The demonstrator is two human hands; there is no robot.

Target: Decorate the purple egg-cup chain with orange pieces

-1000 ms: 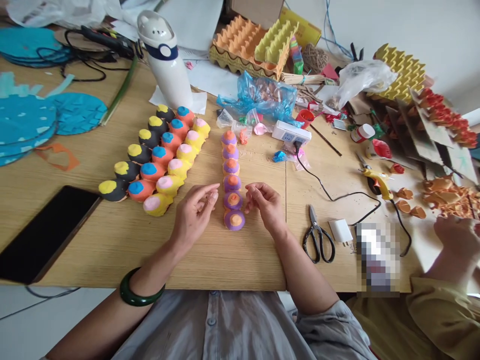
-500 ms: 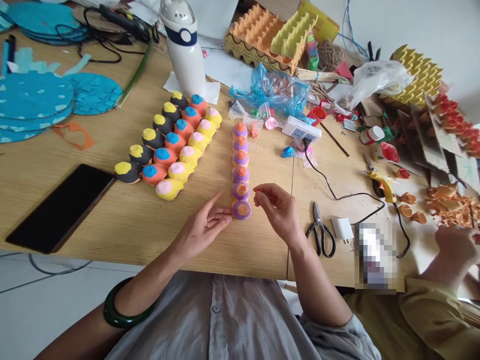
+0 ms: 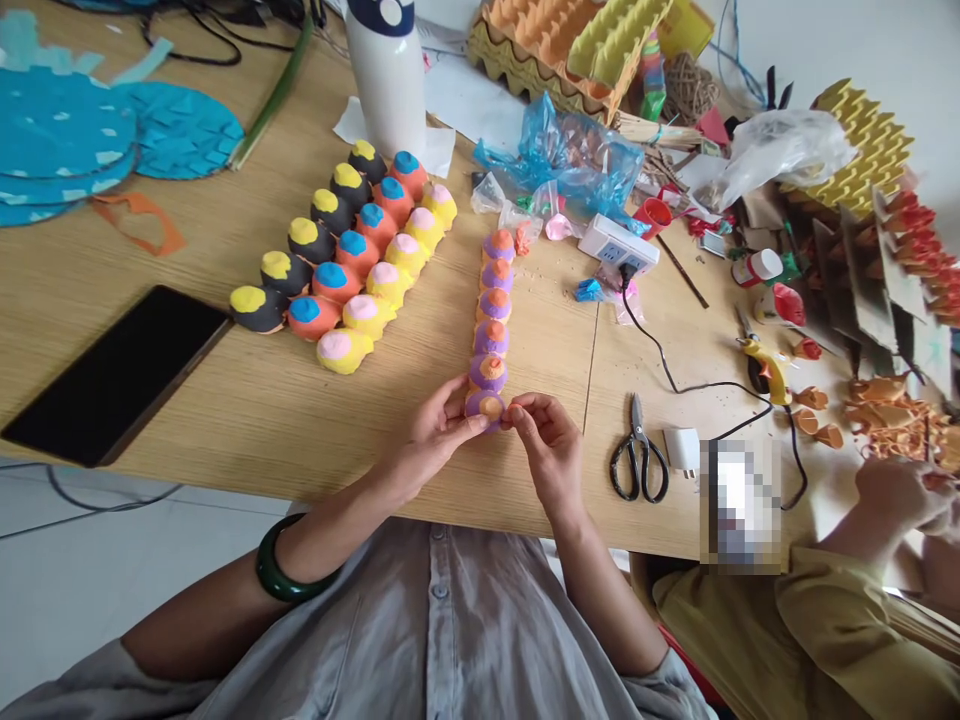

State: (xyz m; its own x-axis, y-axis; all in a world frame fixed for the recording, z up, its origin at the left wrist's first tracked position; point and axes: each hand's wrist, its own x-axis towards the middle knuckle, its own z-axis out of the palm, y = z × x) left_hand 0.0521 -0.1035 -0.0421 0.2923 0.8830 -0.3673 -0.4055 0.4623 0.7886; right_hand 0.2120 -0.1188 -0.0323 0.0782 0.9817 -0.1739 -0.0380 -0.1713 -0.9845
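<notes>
A strip of several egg-carton bumps (image 3: 491, 338), covered in purple with orange tops, stands lengthwise before me. My left hand (image 3: 442, 430) grips its near end from the left, thumb against the nearest bump. That bump has a flat pale-orange disc (image 3: 490, 408) on top, while the others carry a darker orange piece. On the right of the same bump, my right hand (image 3: 551, 435) is closed in a pinch, with a small orange bit of what looks like clay (image 3: 512, 412) at the fingertips. Left of the strip lie finished-looking rows of black-yellow (image 3: 286, 270), orange-blue (image 3: 336, 280) and yellow-pink bumps (image 3: 365, 313).
A dark tablet (image 3: 116, 370) lies at the left. Scissors (image 3: 637, 455), a white charger (image 3: 681, 448), a power strip (image 3: 619, 245) with its cord and a yellow glue gun (image 3: 766, 370) are on the right. A white bottle (image 3: 386, 90) stands behind; a co-worker's hands (image 3: 900, 490) work at far right.
My left hand has moved right onto the strip's near end. My right hand has come down and in, bringing its pinched fingers to the nearest bump. The view has shifted slightly.
</notes>
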